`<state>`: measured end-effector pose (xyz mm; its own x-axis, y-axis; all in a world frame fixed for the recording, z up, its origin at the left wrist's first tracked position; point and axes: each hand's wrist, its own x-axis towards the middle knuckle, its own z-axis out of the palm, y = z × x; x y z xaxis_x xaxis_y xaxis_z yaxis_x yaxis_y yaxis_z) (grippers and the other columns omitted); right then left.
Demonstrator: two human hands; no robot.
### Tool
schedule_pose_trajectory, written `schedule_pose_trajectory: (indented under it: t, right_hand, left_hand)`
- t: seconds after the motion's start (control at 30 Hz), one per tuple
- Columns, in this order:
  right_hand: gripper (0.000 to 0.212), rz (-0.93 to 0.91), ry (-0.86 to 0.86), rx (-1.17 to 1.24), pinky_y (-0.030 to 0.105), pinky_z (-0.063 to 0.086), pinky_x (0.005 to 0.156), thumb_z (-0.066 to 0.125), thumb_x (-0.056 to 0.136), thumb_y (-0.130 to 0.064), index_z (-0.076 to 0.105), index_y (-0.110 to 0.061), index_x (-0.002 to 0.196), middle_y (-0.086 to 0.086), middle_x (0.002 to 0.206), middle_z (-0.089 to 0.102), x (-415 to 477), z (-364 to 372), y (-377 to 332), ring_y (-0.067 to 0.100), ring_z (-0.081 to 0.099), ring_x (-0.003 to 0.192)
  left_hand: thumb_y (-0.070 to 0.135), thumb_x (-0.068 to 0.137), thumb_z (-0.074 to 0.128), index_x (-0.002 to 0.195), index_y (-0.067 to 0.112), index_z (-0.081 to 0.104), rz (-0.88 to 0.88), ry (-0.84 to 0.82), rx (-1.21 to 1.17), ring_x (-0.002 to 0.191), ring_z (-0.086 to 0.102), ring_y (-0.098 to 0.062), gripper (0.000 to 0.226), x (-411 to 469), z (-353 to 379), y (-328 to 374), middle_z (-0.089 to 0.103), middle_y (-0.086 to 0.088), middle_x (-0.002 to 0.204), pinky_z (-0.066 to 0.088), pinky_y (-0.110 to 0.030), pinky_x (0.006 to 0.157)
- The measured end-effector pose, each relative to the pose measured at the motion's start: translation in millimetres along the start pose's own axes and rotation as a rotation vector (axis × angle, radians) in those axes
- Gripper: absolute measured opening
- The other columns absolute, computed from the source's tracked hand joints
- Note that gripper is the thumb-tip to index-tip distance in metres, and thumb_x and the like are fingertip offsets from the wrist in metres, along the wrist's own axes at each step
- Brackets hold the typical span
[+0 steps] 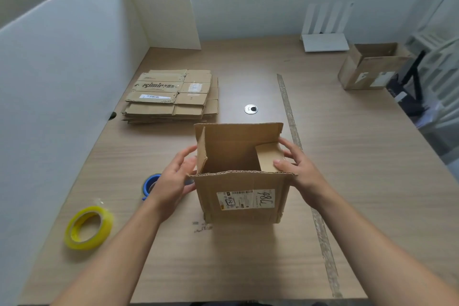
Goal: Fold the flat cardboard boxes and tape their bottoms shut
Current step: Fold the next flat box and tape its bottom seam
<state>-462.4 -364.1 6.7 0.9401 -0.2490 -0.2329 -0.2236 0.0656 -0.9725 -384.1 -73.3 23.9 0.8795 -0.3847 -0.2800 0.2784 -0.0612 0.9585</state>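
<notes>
An opened-up cardboard box (242, 196) stands on the table in front of me, its open end up and a white shipping label on the near wall. My left hand (173, 176) presses against its left side by the left flap. My right hand (298, 169) holds the right side, with the thumb on the right flap, which is bent inward. The far flap stands upright. A stack of flat cardboard boxes (171, 95) lies at the back left. A yellow-cored tape roll (88, 227) lies at the near left, and a blue-cored tape roll (150, 185) is partly hidden behind my left wrist.
White partition boards (74, 57) wall off the left side. Another folded box (372, 67) stands at the far right edge, near a white router (325, 41). A round cable grommet (250, 109) sits mid-table. A worn tape strip (289, 112) runs down the table's right part.
</notes>
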Motion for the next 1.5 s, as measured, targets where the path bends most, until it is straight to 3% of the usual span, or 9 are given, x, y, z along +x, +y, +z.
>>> schedule_pose_trajectory:
  t: [0.23, 0.43, 0.53, 0.67, 0.77, 0.97, 1.17, 1.27, 1.5]
  right_hand:
    - [0.07, 0.025, 0.074, -0.002, 0.027, 0.053, 0.078, 0.06, 0.098, -0.02, 0.027, -0.058, 0.145, -0.013, 0.125, 0.049, -1, 3, 7, 0.015, 0.059, 0.112]
    - [0.072, 0.021, 0.016, -0.024, 0.032, 0.053, 0.08, 0.063, 0.089, -0.03, 0.027, -0.072, 0.136, -0.012, 0.125, 0.05, -2, 10, 4, 0.013, 0.06, 0.11]
    - [0.063, -0.008, -0.018, -0.058, 0.042, 0.058, 0.084, 0.067, 0.093, -0.025, 0.04, -0.068, 0.131, -0.003, 0.126, 0.055, -1, 10, 2, 0.017, 0.063, 0.11]
    - [0.033, -0.005, 0.015, -0.062, 0.047, 0.057, 0.084, 0.055, 0.101, -0.027, 0.05, -0.054, 0.121, 0.003, 0.135, 0.05, 2, 9, -1, 0.023, 0.061, 0.112]
    - [0.042, 0.027, 0.045, -0.014, 0.04, 0.052, 0.078, 0.041, 0.096, -0.063, 0.034, -0.057, 0.137, -0.003, 0.132, 0.049, 3, 2, -8, 0.013, 0.054, 0.116]
    - [0.042, -0.043, -0.011, -0.182, 0.042, 0.033, 0.115, 0.035, 0.092, -0.07, 0.057, -0.054, 0.125, -0.005, 0.139, 0.048, 10, -5, -8, 0.008, 0.043, 0.131]
    - [0.031, 0.037, 0.007, -0.051, 0.04, 0.042, 0.105, 0.052, 0.085, -0.047, 0.068, -0.046, 0.111, -0.015, 0.125, 0.061, 8, -3, -7, 0.008, 0.051, 0.124]
    - [0.039, 0.085, 0.031, -0.062, 0.045, 0.048, 0.104, 0.05, 0.09, -0.025, 0.065, -0.051, 0.115, -0.015, 0.126, 0.058, 10, 0, -4, 0.015, 0.056, 0.117]
    - [0.037, -0.043, 0.155, -0.151, 0.03, 0.051, 0.096, 0.055, 0.097, -0.024, 0.064, -0.057, 0.109, -0.028, 0.117, 0.061, 13, -3, -3, -0.005, 0.06, 0.105]
  left_hand:
    - [0.08, 0.044, 0.081, 0.148, 0.041, 0.036, 0.066, -0.229, 0.007, 0.134, 0.05, -0.011, 0.12, -12, -16, -3, 0.046, 0.012, 0.149, 0.049, -0.034, 0.101]
    - [0.061, 0.07, 0.08, 0.121, 0.049, 0.064, 0.087, -0.139, 0.342, 0.126, 0.052, 0.0, 0.055, -9, -11, -4, 0.05, 0.014, 0.142, 0.044, -0.009, 0.087]
    - [0.038, 0.083, 0.068, 0.112, 0.029, 0.067, 0.117, 0.02, 0.191, 0.111, 0.066, -0.024, 0.03, -6, 0, -11, 0.072, 0.002, 0.114, 0.054, -0.027, 0.084]
    - [0.048, 0.079, 0.074, 0.121, 0.049, 0.057, 0.17, 0.131, 0.302, 0.099, 0.07, -0.016, 0.046, -8, 12, -13, 0.069, 0.005, 0.114, 0.058, -0.035, 0.085]
    - [0.049, 0.075, 0.079, 0.134, 0.072, 0.026, 0.13, 0.124, 0.427, 0.101, 0.063, -0.008, 0.083, -9, 13, -11, 0.053, 0.021, 0.119, 0.05, -0.021, 0.08]
    - [0.04, 0.079, 0.081, 0.133, 0.074, -0.012, 0.108, 0.113, 0.576, 0.1, 0.053, -0.008, 0.112, -3, 20, -11, 0.041, 0.008, 0.127, 0.041, -0.017, 0.074]
    - [0.037, 0.081, 0.08, 0.138, 0.063, 0.024, 0.173, 0.14, 0.545, 0.1, 0.058, -0.004, 0.084, 3, 21, -17, 0.045, 0.022, 0.119, 0.046, -0.01, 0.072]
    - [0.036, 0.084, 0.077, 0.136, 0.046, 0.043, 0.157, 0.168, 0.541, 0.111, 0.062, -0.019, 0.063, 8, 28, -26, 0.054, 0.008, 0.128, 0.053, -0.034, 0.093]
    - [0.036, 0.087, 0.073, 0.144, 0.039, 0.042, 0.088, 0.148, 0.491, 0.117, 0.06, -0.02, 0.064, 15, 42, -39, 0.052, 0.009, 0.137, 0.05, -0.041, 0.101]
